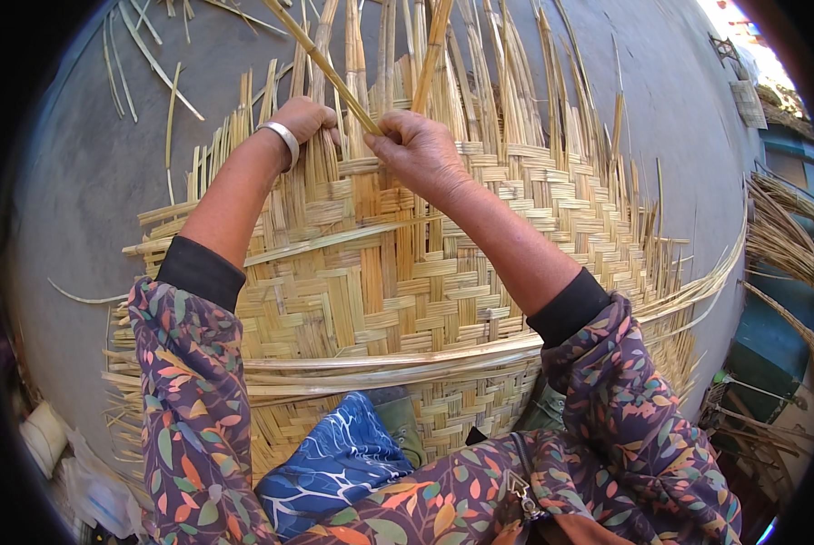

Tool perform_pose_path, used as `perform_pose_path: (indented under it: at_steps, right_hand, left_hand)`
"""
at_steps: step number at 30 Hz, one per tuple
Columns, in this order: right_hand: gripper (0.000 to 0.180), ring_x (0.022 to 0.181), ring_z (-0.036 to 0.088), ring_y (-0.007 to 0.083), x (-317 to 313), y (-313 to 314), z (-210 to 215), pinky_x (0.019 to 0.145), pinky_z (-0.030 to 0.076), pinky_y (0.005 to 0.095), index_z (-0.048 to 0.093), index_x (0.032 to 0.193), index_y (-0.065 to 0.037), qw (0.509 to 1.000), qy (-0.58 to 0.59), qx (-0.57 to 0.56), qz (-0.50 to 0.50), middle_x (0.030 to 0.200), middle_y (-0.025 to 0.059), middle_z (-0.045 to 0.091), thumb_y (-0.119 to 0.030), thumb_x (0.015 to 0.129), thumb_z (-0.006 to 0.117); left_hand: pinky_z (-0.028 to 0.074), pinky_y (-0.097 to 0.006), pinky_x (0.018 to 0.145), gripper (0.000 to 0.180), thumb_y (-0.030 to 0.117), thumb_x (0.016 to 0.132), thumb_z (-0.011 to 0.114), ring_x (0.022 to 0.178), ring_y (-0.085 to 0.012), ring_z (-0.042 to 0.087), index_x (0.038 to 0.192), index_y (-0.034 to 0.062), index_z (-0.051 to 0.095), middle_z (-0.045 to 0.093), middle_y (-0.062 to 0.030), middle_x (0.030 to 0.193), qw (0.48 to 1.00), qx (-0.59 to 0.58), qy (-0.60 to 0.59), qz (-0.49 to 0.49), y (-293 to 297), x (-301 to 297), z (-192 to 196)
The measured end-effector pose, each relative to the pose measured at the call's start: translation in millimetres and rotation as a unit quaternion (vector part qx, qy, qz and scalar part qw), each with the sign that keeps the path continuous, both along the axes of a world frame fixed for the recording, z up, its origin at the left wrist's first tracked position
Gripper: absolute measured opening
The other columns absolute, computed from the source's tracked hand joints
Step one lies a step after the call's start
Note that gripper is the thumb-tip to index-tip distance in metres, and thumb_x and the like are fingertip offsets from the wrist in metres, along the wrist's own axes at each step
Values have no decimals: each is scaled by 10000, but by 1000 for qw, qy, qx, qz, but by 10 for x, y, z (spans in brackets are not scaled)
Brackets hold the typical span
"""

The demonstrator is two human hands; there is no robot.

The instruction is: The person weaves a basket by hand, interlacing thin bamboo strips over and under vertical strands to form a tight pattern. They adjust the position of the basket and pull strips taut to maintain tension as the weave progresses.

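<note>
A half-woven mat of split-bamboo strips (pixel 443 291) lies on the floor before me, its unwoven strip ends fanning out at the far edge. My right hand (pixel 418 156) is closed, pinching a long yellowish bamboo strip (pixel 323 64) between thumb and fingers; the strip slants up and left above the weave. To its left, my left hand (pixel 303 122), with a silver bangle on the wrist, is curled around upright strips (pixel 314 168) at the mat's far edge. Its fingertips are partly hidden. One raised brownish strip (pixel 432 54) leans behind my right hand.
Loose long strips (pixel 480 352) cross the near part of the mat. More scattered strips (pixel 157 59) lie on the grey floor (pixel 80 200) at far left. Bundled strips (pixel 784 227) are at right. Blue patterned cloth (pixel 339 468) rests by my lap; a plastic bag (pixel 98 486) is at lower left.
</note>
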State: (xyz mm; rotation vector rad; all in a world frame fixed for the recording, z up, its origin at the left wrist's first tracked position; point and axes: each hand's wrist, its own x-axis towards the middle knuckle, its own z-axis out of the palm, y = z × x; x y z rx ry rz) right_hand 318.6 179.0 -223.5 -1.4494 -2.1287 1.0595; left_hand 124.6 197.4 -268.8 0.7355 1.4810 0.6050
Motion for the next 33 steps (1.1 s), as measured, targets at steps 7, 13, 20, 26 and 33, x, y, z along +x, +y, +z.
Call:
perform_pose_path:
  at_steps: [7,13,20,26,33]
  right_hand:
    - [152,629,495,95,23,21,-60,581,444,260,626,851,-30,998,11,52,23,703,24,537,-179,840,651]
    - [165,650,485,95,55,15,-15,598,439,256,622,845,-20,998,23,46,30,730,31,538,-182,840,651]
    - [132,678,565,192,36,-21,130,660,474,321,632,827,-39,1000,24,-6,7,742,81,585,-170,820,646]
    - [139,680,564,193,60,5,74,667,477,323,636,828,-40,1000,10,1,11,751,80,586,-178,823,645]
    - [168,728,604,263,7,35,-103,694,482,356,642,834,-45,1000,16,4,-17,784,128,620,-210,804,639]
  left_hand:
    - [473,-269,522,164,190,756,690,576,-137,590,775,34,645,630,-45,695,998,56,-17,-21,-96,26,126]
    - [487,-255,632,199,164,745,715,697,-110,591,877,43,628,636,-28,793,992,80,-93,-27,-89,-1,13]
    - [500,-260,641,271,178,768,708,701,-106,598,965,31,593,624,-26,827,985,60,-155,-41,-109,-67,2]
    - [513,-281,663,351,171,732,727,745,-146,617,987,-17,576,634,-80,881,995,99,6,-2,-189,64,74]
    - [510,-290,705,452,180,700,743,771,-176,625,1032,-62,553,636,-119,906,986,142,-38,73,-280,65,-37]
